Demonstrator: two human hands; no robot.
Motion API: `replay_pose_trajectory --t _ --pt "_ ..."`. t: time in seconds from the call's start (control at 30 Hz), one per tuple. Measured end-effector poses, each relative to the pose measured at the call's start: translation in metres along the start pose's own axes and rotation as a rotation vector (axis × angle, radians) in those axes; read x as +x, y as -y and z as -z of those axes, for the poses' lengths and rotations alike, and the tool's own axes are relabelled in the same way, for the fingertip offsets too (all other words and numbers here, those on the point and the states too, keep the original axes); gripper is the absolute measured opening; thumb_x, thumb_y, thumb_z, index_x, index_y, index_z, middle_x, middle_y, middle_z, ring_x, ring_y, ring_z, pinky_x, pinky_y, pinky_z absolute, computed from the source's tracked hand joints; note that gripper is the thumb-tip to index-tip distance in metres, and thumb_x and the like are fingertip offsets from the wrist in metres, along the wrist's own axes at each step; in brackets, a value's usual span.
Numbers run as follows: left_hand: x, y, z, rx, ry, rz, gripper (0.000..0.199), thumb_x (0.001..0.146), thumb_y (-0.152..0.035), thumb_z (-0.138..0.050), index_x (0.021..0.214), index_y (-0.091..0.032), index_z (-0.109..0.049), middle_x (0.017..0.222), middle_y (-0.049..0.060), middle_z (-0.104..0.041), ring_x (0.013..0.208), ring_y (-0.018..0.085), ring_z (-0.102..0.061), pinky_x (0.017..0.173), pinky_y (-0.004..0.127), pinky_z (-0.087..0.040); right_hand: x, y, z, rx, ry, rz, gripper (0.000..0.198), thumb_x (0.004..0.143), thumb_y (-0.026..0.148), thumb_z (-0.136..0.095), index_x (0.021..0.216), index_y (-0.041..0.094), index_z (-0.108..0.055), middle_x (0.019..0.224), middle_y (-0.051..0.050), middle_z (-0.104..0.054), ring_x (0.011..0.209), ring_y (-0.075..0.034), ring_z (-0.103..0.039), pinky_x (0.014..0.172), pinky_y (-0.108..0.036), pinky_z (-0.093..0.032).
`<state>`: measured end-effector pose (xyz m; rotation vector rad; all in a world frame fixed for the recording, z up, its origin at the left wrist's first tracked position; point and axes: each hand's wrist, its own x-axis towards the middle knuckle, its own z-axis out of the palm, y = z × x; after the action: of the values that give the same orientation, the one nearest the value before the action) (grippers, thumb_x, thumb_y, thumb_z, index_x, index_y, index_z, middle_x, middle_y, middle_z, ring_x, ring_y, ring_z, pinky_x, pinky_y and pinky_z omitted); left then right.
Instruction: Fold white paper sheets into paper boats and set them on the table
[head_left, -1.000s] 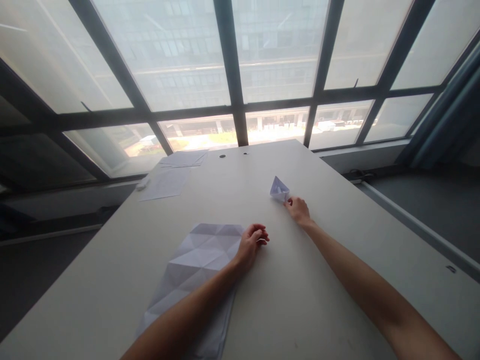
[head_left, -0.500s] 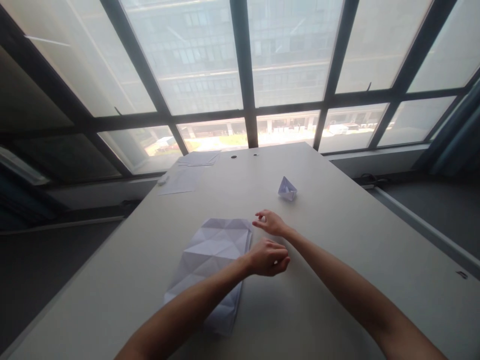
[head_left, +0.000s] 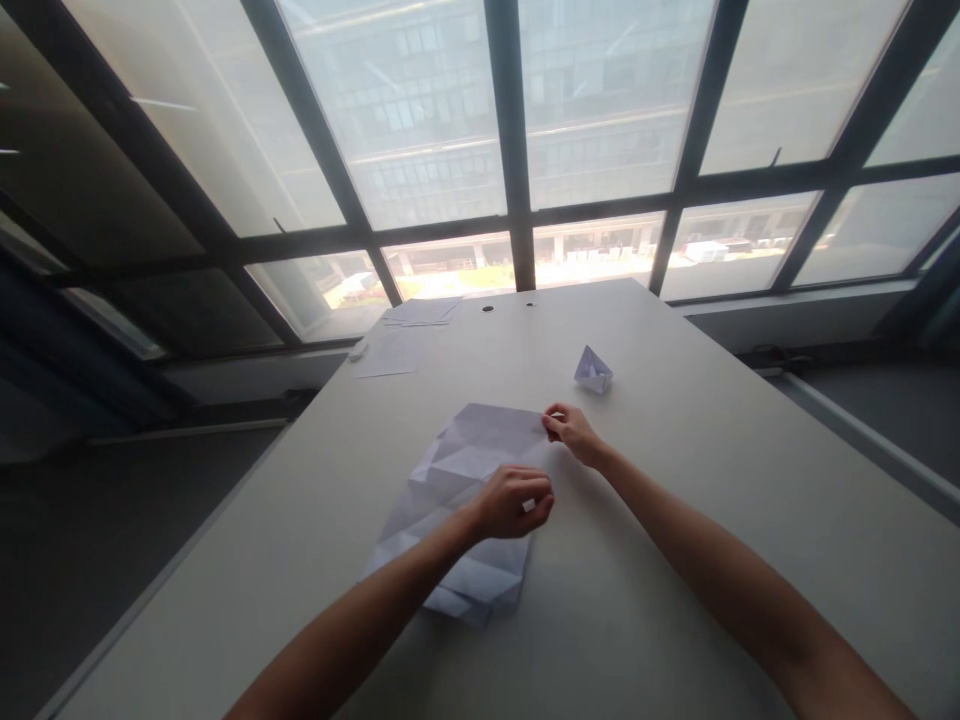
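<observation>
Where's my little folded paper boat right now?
In the head view, the paper boat sits on the white table, right of centre, just beyond the right hand and apart from it, on the window side.

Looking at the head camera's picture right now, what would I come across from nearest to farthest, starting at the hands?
Left hand → right hand → small folded paper shape → dark round hole in the tabletop → windows. The creased paper overlaps both hands' places, so it's left out.
</observation>
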<state>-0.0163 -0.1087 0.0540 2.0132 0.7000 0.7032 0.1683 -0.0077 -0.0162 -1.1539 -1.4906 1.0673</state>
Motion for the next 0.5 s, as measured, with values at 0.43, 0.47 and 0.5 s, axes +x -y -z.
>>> replay_pose_trajectory --t 0.43,0.47,0.5 --pt "0.07 0.036 -0.014 0.381 -0.072 -0.269 0.03 0.086 -0.029 -0.06 0.115 -0.03 -0.068 0.12 0.009 -0.066 0.118 0.027 -0.055 0.106 0.042 -0.031 -0.044 -0.032 0.127 -0.193 -0.323 -0.156 0.022 0.078 0.038 -0.055 0.083 0.017 -0.06 0.067 -0.004 -0.065 0.054 -0.015 -0.055 0.047 -0.023 -0.039" --pt "0.074 0.041 -0.018 0.379 -0.064 -0.265 0.033 0.086 -0.03 -0.062 0.119 -0.031 -0.066 0.125 0.008 -0.064 0.122 0.027 -0.053 0.109 0.044 -0.027 -0.045 -0.033 0.129 -0.224 -0.347 -0.152 0.021 0.079 0.036 -0.053 0.085 0.017 -0.061 0.067 -0.004 -0.065 0.055 -0.016 -0.056 0.049 -0.024 -0.04" --pt "0.078 0.046 -0.022 0.376 -0.051 -0.256 0.035 0.086 -0.032 -0.062 0.121 -0.032 -0.065 0.127 0.008 -0.063 0.125 0.027 -0.051 0.111 0.045 -0.024 -0.047 -0.033 0.129 -0.257 -0.371 -0.147 0.021 0.08 0.034 -0.052 0.088 0.017 -0.061 0.067 -0.004 -0.065 0.056 -0.016 -0.056 0.05 -0.025 -0.041"
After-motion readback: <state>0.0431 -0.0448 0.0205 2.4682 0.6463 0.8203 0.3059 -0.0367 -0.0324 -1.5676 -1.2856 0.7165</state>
